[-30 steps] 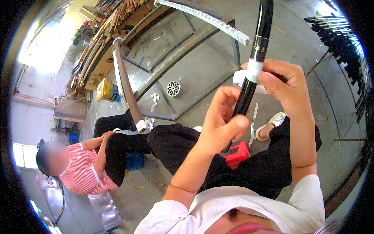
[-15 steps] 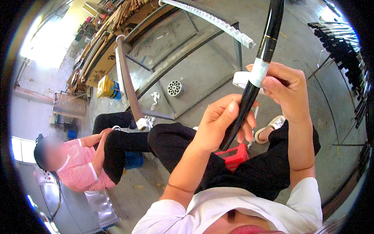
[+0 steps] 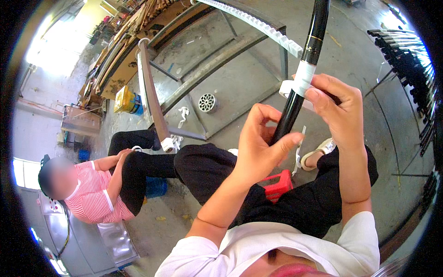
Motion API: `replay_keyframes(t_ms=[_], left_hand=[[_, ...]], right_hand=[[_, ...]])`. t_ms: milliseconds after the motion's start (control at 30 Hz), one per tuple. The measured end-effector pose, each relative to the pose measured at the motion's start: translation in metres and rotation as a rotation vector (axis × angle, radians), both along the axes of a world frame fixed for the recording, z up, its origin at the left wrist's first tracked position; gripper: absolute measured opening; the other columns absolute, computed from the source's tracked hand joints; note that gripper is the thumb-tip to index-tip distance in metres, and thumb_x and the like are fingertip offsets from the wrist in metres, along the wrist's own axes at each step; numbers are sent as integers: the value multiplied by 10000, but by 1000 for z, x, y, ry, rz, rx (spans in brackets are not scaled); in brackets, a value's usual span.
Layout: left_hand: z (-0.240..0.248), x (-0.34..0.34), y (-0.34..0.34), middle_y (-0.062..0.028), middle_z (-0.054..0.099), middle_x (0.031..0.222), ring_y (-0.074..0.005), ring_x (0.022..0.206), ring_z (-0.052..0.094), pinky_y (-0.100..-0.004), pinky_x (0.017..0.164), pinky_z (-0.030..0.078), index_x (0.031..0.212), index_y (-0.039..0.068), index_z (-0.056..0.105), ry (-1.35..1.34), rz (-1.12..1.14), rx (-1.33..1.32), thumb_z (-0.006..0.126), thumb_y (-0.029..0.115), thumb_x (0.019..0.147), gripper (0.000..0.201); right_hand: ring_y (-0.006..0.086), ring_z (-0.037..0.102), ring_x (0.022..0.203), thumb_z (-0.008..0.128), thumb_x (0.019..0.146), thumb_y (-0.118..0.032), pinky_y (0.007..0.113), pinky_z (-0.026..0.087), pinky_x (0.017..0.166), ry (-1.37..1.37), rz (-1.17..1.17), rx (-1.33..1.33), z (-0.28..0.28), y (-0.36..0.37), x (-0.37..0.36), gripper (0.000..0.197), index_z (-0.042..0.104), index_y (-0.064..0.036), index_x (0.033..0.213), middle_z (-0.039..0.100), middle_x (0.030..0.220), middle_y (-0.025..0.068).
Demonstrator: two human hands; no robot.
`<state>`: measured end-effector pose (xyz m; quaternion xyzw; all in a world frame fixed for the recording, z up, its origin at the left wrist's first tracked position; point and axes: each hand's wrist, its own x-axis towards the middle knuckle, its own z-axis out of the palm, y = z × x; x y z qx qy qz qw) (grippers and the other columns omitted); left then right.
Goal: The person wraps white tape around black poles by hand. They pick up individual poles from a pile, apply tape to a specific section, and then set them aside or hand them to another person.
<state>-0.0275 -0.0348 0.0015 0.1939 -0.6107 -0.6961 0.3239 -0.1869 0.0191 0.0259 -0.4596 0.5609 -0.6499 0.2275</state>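
Note:
A glossy black pole (image 3: 318,27) with thin gold rings slants up and away in front of me. My left hand (image 3: 258,150) is closed round its near end, fingers behind it and thumb reaching to the right; the tip is hidden in the palm. Farther up, a band of white tape (image 3: 304,76) wraps the pole. My right hand (image 3: 340,104) pinches at this band from the right, thumb and fingers on a roll of white tape (image 3: 286,87), which is partly hidden behind the pole. A loose white strip (image 3: 300,147) hangs below.
A metal frame (image 3: 217,64) stands ahead, with a white-wrapped bar (image 3: 258,25) along it. On the left sits a person in a striped shirt (image 3: 94,196). A red plastic stool (image 3: 278,185) is below my hands. Many black poles (image 3: 406,69) are stacked at the right.
My left hand has turned, its thumb swinging off the pole to the right and its grip now covering the near end. The taped part and the roll have shifted slightly.

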Motion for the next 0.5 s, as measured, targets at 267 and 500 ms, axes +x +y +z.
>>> replay_keyframes(t_ms=[267, 500], left_hand=[[6, 4, -4, -79, 554, 695, -94, 416, 470, -214, 364, 358, 1022, -9, 463, 27, -122, 213, 599, 238, 879, 316], [-1, 10, -10, -62, 528, 703, -105, 423, 470, -203, 373, 358, 1110, 3, 434, 107, -328, 374, 575, 410, 876, 491]], right_hand=[[-1, 440, 616, 697, 791, -123, 166, 308, 512, 0, 3, 23, -1, 2, -1, 203, 672, 26, 926, 559, 699, -45], [6, 455, 627, 703, 783, -107, 174, 333, 525, -41, 126, -72, -1, 2, 2, 203, 666, 34, 924, 563, 710, -38]])
